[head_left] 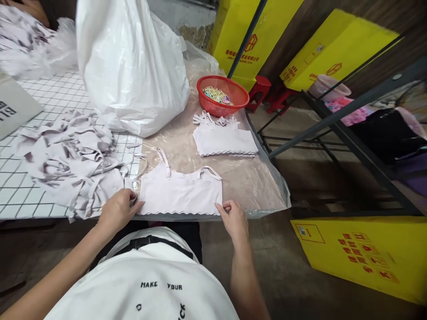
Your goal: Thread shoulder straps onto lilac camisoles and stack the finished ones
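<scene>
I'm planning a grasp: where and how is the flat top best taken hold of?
Probably pinch the top by both lower corners, from the near side: it lies flat, wavy hem nearest, straps pointing away, with the left hand and right hand at those corners.

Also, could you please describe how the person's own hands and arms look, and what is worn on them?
The left hand and right hand wear no gloves. Both forearms are bare, with no sleeves or watch showing. The top is white with black lettering.
</scene>
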Demonstrator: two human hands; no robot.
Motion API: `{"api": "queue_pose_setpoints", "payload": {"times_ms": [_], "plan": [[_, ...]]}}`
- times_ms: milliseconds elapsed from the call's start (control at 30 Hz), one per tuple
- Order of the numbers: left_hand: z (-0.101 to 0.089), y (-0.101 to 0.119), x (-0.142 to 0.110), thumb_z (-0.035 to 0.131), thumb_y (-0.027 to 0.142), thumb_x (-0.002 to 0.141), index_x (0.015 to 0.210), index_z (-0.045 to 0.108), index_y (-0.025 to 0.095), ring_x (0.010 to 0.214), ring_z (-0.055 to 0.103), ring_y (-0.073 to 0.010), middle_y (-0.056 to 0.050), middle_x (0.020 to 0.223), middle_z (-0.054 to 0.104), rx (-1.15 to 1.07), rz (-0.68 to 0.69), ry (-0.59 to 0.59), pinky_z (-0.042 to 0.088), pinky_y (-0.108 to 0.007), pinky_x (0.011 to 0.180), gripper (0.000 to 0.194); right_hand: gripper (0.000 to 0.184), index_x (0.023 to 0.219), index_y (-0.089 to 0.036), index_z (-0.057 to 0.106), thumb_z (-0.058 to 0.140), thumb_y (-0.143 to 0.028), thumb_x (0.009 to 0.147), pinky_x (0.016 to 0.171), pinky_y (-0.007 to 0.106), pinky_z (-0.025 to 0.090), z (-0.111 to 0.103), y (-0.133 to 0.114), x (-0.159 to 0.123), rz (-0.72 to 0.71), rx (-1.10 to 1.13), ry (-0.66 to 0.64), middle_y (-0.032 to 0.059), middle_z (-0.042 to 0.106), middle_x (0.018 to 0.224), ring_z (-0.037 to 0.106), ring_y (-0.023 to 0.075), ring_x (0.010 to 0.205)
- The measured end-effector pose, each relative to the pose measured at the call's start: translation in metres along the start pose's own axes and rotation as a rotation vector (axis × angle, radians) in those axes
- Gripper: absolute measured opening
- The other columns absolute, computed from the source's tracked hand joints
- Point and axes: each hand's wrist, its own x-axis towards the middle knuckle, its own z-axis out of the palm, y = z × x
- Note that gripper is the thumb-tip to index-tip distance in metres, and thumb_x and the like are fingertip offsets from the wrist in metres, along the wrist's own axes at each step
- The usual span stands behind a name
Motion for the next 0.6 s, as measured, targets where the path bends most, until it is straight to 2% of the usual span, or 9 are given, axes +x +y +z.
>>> {"api": "queue_pose_setpoints", "payload": {"times_ms": [100, 167, 233, 333, 467, 533, 600], "plan": [[-0.001, 0.003, -0.003, 0.062, 0.037, 0.083, 0.100, 0.062, 0.014, 0.098, 0.060, -0.0321, -0.016, 0.105, 0.062, 0.067, 0.044, 0.223, 0.049, -0.038, 0.077, 0.028, 0.036, 0.066, -0.023, 0.051, 0.055, -0.056, 0.079, 0.073, 0.034, 0.041, 0.000, 0.000, 0.005, -0.035, 0.005, -0.029, 0.0081, 0.063, 0.078, 0.057, 0.0245, 0.080], [0.001, 0.004, -0.008, 0.060, 0.035, 0.085, 0.101, 0.062, 0.014, 0.100, 0.058, -0.0330, -0.017, 0.105, 0.060, 0.083, 0.088, 0.302, 0.049, -0.041, 0.083, 0.026, 0.035, 0.065, -0.023, 0.051, 0.055, -0.055, 0.079, 0.073, 0.034, 0.040, 0.000, 0.002, 0.006, -0.045, 0.017, -0.028, 0.0084, 0.063, 0.077, 0.058, 0.0246, 0.079], [0.004, 0.005, -0.012, 0.058, 0.034, 0.087, 0.098, 0.063, 0.014, 0.096, 0.058, -0.0312, -0.015, 0.100, 0.061, 0.057, 0.118, 0.258, 0.049, -0.040, 0.082, 0.023, 0.033, 0.068, -0.023, 0.052, 0.057, -0.054, 0.078, 0.071, 0.033, 0.041, 0.000, 0.002, 0.006, -0.021, 0.029, -0.019, 0.0084, 0.065, 0.077, 0.059, 0.0242, 0.077], [0.010, 0.005, -0.010, 0.058, 0.036, 0.086, 0.092, 0.063, 0.016, 0.092, 0.059, -0.0290, -0.013, 0.096, 0.061, 0.003, 0.090, 0.162, 0.048, -0.035, 0.074, 0.021, 0.027, 0.077, -0.022, 0.056, 0.059, -0.049, 0.078, 0.064, 0.030, 0.040, -0.002, -0.002, 0.004, 0.051, 0.054, -0.038, 0.0064, 0.066, 0.076, 0.061, 0.0225, 0.071], [0.015, 0.004, 0.006, 0.058, 0.035, 0.082, 0.066, 0.055, 0.019, 0.081, 0.058, -0.0237, -0.008, 0.085, 0.060, -0.129, 0.089, 0.057, 0.042, -0.031, 0.068, 0.022, 0.020, 0.072, -0.022, 0.055, 0.059, -0.040, 0.079, 0.058, 0.027, 0.033, -0.006, -0.010, 0.002, 0.070, 0.051, -0.103, 0.0012, 0.061, 0.064, 0.056, 0.0185, 0.061], [0.011, 0.004, 0.012, 0.060, 0.031, 0.077, 0.057, 0.048, 0.020, 0.073, 0.056, -0.0203, -0.005, 0.075, 0.057, -0.226, 0.087, -0.008, 0.039, -0.029, 0.066, 0.026, 0.023, 0.065, -0.022, 0.050, 0.059, -0.038, 0.079, 0.058, 0.027, 0.031, -0.009, -0.012, 0.003, 0.068, 0.079, -0.119, -0.0007, 0.056, 0.059, 0.050, 0.0164, 0.058], [-0.001, 0.006, 0.013, 0.062, 0.034, 0.074, 0.055, 0.041, 0.021, 0.061, 0.049, -0.0164, 0.000, 0.061, 0.050, -0.389, 0.063, -0.127, 0.035, -0.028, 0.060, 0.031, 0.027, 0.062, -0.022, 0.046, 0.060, -0.040, 0.077, 0.058, 0.027, 0.031, -0.018, -0.014, 0.003, 0.043, 0.205, -0.143, -0.0024, 0.051, 0.058, 0.047, 0.0149, 0.058]]}}
